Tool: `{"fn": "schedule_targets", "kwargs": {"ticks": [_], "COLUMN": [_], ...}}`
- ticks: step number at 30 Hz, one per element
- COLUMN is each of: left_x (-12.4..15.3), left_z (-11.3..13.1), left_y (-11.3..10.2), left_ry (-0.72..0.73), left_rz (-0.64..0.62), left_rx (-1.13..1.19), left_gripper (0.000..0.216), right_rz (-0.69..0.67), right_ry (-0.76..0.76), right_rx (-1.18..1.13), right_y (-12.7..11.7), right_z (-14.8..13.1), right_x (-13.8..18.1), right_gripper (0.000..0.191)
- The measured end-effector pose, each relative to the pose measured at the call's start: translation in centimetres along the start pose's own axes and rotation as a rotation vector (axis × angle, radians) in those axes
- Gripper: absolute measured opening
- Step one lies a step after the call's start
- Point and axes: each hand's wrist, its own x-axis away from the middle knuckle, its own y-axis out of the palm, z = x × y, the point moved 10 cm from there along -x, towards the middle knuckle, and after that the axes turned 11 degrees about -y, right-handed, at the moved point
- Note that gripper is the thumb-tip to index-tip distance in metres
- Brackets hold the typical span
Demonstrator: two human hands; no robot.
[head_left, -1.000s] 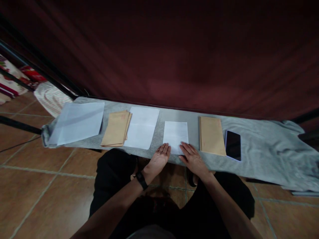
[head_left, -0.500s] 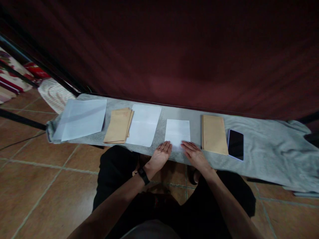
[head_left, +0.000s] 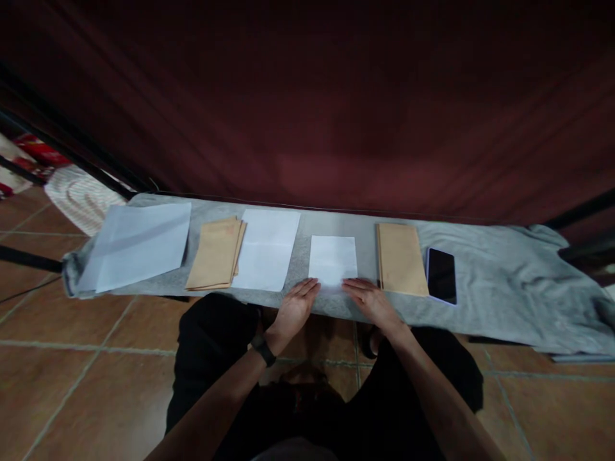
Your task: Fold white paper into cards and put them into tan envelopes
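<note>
A small folded white sheet [head_left: 332, 259] lies on the grey cloth-covered bench [head_left: 500, 282]. My left hand [head_left: 293, 308] rests flat at its near left corner, fingers stretched out. My right hand [head_left: 371, 298] lies flat at its near right corner, fingers extended too. Both hands touch the sheet's near edge and hold nothing. A black watch [head_left: 264, 349] is on my left wrist.
Along the bench from the left lie a large white sheet [head_left: 137, 243], a stack of brown envelopes [head_left: 214, 253], another white sheet [head_left: 268, 248], one brown envelope [head_left: 400, 258] and a dark phone [head_left: 441, 275]. A dark red curtain [head_left: 307, 102] hangs behind. Tiled floor lies below.
Both hands have slid back along the folded sheet to its near edge. The view has shifted slightly.
</note>
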Motion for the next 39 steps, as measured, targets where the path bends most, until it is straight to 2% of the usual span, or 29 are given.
{"fn": "schedule_targets", "kwargs": {"ticks": [8, 13, 18, 22, 28, 34, 39], "left_x": [0.2, -0.5, -1.6, -2.9, -4.8, -7.1, -8.5], "left_z": [-0.7, -2.0, -4.1, -5.1, -5.5, -5.7, -6.0], "left_y": [-1.6, -2.3, -2.1, -1.8, -1.8, -1.6, -1.5], "left_ry": [0.035, -0.049, -0.186, -0.300, -0.409, -0.472, -0.500], "left_rz": [0.027, 0.042, 0.077, 0.088, 0.106, 0.120, 0.162], "left_rx": [0.187, 0.330, 0.469, 0.486, 0.511, 0.442, 0.381], "left_gripper": [0.029, 0.024, 0.022, 0.020, 0.024, 0.023, 0.023], "right_rz": [0.028, 0.023, 0.067, 0.116, 0.133, 0.134, 0.124], "right_ry": [-0.005, 0.114, 0.258, 0.318, 0.461, 0.595, 0.672], "right_rx": [-0.050, -0.164, -0.141, -0.109, -0.089, 0.122, 0.207], "right_y": [-0.1, -0.4, -1.2, -1.5, -1.6, -2.6, -2.8], "right_z": [0.0, 1.1, 2.1, 3.0, 5.0, 6.5, 7.3], "right_x": [0.1, 0.0, 0.0, -0.3, -0.9, -1.9, -2.4], "right_gripper": [0.031, 0.027, 0.029, 0.031, 0.038, 0.038, 0.040]}}
